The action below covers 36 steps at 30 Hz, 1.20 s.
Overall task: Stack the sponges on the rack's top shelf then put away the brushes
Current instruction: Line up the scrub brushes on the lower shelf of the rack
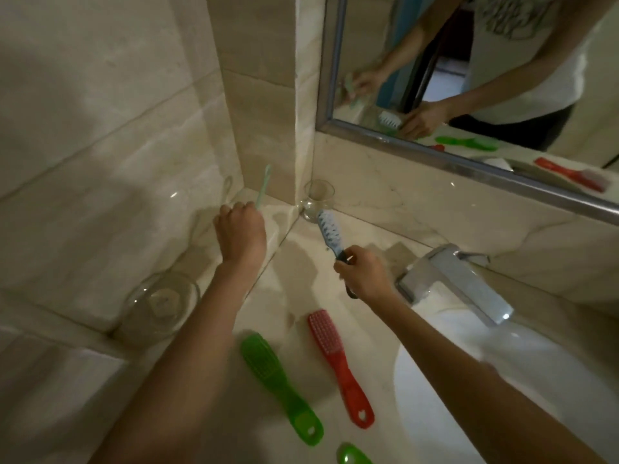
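My left hand [239, 231] is curled round a pale green toothbrush [263, 185], held upright by the wall. My right hand [365, 276] grips the handle of a blue brush [329, 229], whose bristles are just beside the glass [318, 197] in the corner. A red brush [338, 360] and a green brush [278, 386] lie on the counter [378, 346].

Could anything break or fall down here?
The blue brush in the right hand has its bristle end right by the small glass in the corner; a bump might tip it over.
The left hand holds a thin pale-green brush, and its arm passes close to the glass bowl by the wall, so it could knock that.
The red brush lies near the sink edge and might slide in.
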### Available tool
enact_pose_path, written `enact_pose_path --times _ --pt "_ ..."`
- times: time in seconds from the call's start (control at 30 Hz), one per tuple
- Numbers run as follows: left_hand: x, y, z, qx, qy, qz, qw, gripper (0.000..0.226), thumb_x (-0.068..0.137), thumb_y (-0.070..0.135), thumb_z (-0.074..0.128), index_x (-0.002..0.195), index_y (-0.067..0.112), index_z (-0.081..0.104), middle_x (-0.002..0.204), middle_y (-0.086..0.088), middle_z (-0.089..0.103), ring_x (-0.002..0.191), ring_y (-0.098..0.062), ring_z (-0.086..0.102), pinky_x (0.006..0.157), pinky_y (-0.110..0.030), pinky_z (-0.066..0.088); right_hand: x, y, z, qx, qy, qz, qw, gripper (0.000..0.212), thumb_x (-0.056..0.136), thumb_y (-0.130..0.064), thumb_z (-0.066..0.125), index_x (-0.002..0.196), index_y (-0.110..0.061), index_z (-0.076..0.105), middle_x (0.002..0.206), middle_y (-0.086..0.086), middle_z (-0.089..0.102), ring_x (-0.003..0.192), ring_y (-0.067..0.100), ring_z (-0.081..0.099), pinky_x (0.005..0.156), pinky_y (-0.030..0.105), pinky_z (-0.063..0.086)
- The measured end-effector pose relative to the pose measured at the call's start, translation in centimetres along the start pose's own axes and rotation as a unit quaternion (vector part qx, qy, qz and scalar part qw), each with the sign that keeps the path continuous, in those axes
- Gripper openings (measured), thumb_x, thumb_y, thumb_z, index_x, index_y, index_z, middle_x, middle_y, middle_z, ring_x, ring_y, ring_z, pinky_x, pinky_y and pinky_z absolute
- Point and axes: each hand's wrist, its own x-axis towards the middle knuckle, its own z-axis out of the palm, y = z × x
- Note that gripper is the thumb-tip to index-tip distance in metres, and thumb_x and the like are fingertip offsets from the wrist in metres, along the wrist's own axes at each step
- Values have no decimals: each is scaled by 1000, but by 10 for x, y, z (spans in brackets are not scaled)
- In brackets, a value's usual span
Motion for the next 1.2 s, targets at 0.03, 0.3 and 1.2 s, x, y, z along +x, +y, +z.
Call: enact_pose_path --times 0.03,0.3,1.2 --pt "-11 12 -5 -17 -3 24 1000 28 96 12 39 111 0 60 112 -20 62 110 -36 50 89 -41 37 -7 7 -8 4 7 9 1000 20 87 -13 57 105 -5 61 89 15 67 68 21 58 55 27 46" --pt "-124 113 -20 -115 -111 179 971 28 97 25 41 109 9 60 114 -12 64 111 -30 46 90 -37 31 -95 70 -91 -8 94 63 994 19 86 -15 59 103 -9 63 87 8 66 70 19 58 51 22 41" --pt "-397 401 6 -50 -327 347 877 26 94 3 36 114 2 53 115 -21 60 107 -38 57 88 -42 44 -286 371 -345 -106 202 170 959 19 82 -11 60 99 -4 65 102 19 67 97 33 61 70 29 38"
